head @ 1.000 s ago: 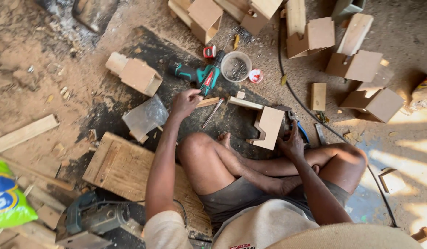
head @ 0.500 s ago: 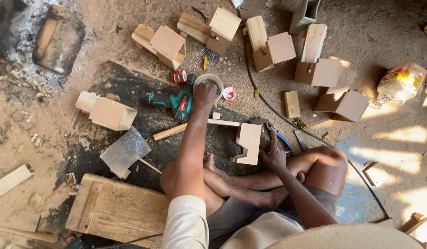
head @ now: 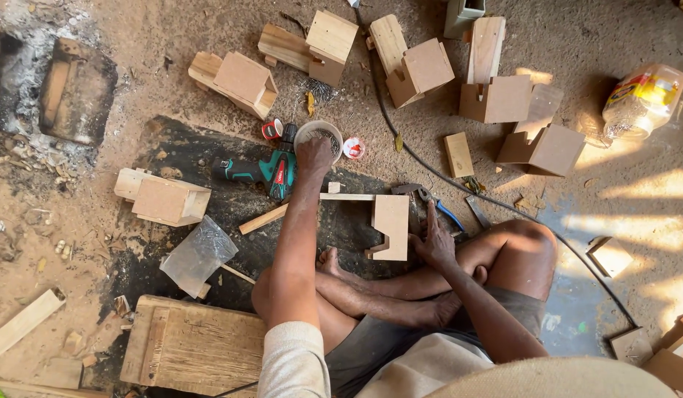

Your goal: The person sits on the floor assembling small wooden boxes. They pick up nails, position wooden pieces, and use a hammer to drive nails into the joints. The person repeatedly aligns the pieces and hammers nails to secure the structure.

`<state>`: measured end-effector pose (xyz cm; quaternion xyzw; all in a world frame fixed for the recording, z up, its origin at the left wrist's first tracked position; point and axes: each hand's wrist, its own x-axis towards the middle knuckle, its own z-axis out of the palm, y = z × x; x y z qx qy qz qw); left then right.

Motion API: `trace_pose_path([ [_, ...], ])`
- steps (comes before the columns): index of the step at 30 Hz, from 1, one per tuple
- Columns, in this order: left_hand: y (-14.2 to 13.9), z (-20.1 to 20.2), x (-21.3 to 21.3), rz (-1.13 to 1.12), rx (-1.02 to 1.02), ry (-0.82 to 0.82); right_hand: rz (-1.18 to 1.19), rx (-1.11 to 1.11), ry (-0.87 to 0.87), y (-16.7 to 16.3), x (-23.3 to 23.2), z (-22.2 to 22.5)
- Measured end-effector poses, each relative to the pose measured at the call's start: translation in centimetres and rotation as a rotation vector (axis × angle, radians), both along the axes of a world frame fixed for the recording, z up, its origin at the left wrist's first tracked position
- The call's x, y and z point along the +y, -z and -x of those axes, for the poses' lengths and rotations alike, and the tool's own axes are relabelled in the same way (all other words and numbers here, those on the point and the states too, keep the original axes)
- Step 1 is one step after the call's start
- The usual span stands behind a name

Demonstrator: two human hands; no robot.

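I see my left hand reaching into the small round tub of screws, fingers curled down inside; I cannot tell if it grips any. One green drill lies just left of the tub. My right hand lies open and flat, steadying one notched wooden board on the dark mat.
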<state>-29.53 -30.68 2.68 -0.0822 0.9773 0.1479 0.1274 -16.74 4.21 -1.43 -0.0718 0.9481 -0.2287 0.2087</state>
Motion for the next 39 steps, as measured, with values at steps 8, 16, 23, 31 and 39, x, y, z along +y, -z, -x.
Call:
trace_pose_path([
  [8, -1.5, -2.6, 1.0, -0.350, 0.318, -0.214, -0.059, -0.020, -0.012, -0.6, 0.3, -0.3],
  [16, -3.6, -13.2, 7.0, -0.764, 0.458, -0.320, 0.061, 0.099, -0.021, -0.7, 2.0, -2.8],
  [23, -2.4, -23.9, 13.4, -0.760, 0.529, -0.312, 0.338, 0.289, 0.065, 0.4, 4.8, -5.4],
  [31, -0.8, -30.0, 20.2, -0.796, 0.692, -0.065, 0.456, 0.259, 0.242, -1.1, 9.0, -8.4],
  [39, -0.9, -32.7, 24.0, -0.664, 0.695, 0.059, 0.479, 0.556, 0.074, -1.4, 16.8, -16.1],
])
